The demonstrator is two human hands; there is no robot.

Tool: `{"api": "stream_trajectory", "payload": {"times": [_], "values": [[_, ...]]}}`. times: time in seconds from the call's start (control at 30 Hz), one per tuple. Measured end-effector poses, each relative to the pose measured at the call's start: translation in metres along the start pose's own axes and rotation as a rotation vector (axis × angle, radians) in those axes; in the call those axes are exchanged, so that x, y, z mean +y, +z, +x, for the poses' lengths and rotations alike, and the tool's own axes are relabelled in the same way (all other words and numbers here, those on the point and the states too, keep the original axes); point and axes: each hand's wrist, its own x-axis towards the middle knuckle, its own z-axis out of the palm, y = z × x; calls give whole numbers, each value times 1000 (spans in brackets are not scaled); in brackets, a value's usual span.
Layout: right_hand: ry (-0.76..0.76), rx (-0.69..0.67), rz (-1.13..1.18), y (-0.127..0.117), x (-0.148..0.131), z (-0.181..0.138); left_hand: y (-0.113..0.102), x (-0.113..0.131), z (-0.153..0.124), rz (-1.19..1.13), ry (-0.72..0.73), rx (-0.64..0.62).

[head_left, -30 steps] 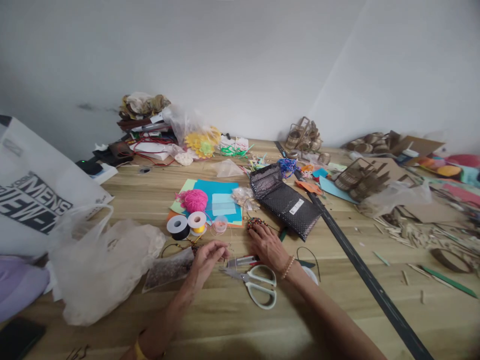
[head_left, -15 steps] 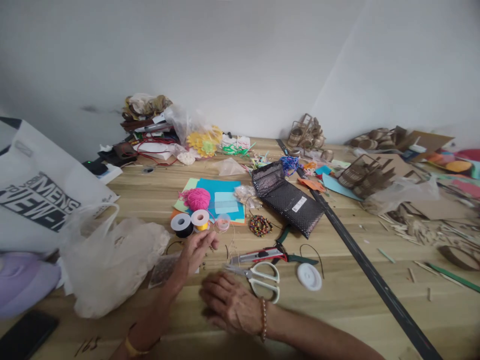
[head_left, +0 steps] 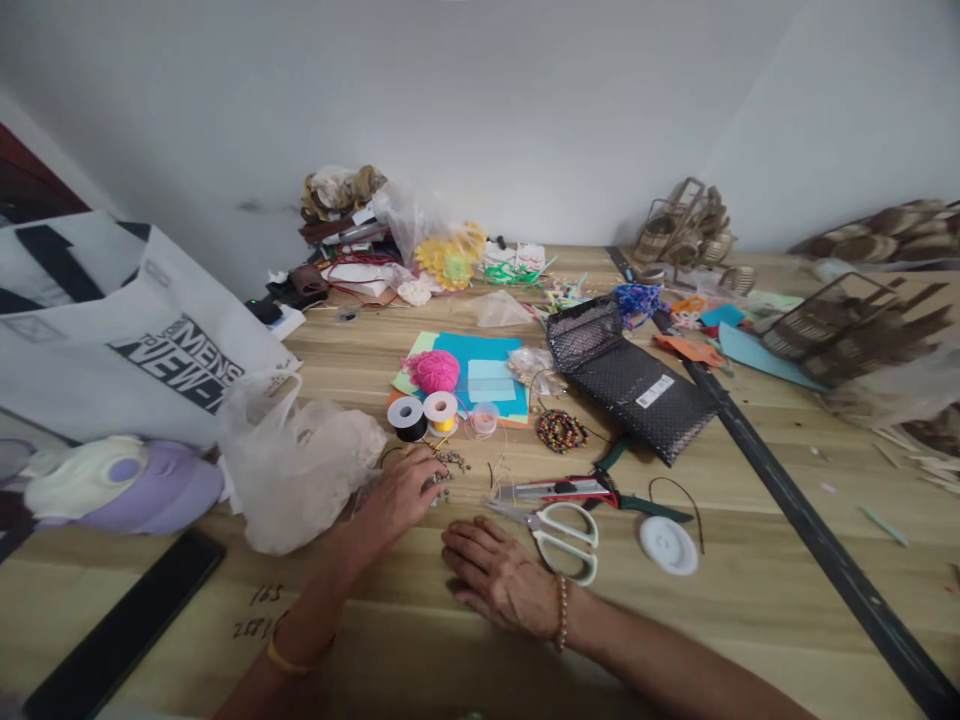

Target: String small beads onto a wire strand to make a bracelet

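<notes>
My left hand (head_left: 401, 492) reaches over a small scatter of dark and metallic-looking beads (head_left: 454, 460); its fingers are loosely bent, with the tips down among the beads. Whether a bead sits under the fingertips is hidden. Palm down on the wood lies my right hand (head_left: 504, 580), fingers stretched out and holding nothing. Just beyond its fingers are scissors (head_left: 534, 521) with white handles. A red utility knife (head_left: 559, 488) lies behind them, across green-handled pliers. Spools of black thread (head_left: 409, 425) and yellow thread (head_left: 442, 418) stand past my left hand.
On my left are a crumpled plastic bag (head_left: 300, 470), a white shopping bag (head_left: 187, 340) and a black phone (head_left: 124, 620). Pink yarn (head_left: 435, 371) rests on coloured paper. A beaded string (head_left: 562, 431), black bubble mailer (head_left: 637, 390) and white spool (head_left: 668, 545) lie rightward.
My left hand has lowered its fingers to the beads, which show more now. My right hand has settled flat. The whole view has shifted leftward, bringing more of the phone into sight.
</notes>
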Motion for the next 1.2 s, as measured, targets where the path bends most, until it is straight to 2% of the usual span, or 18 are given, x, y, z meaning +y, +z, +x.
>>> {"api": "stream_trajectory", "payload": {"times": [0.17,0.23,0.4,0.63,0.73,0.83,0.9,1.03,1.13,1.2], "values": [[4,9,0,0,0,2,15,-6,-19,-28,62,199],[4,16,1,0,0,3,22,-6,-25,-14,31,261],[-3,37,-19,1,-1,3,40,-2,-38,97,-32,237],[4,14,-30,1,-1,5,52,7,-45,228,79,141],[-18,45,-34,-3,-2,6,52,9,-44,239,108,155],[-15,122,-12,-13,1,5,51,11,-44,206,127,229],[84,156,0,-23,9,4,50,14,-45,167,124,305],[409,200,-22,-44,34,4,46,26,-52,63,144,395],[595,103,-112,-51,52,5,45,36,-61,6,145,392],[656,15,-147,-51,60,7,46,43,-67,-20,138,372]]}}
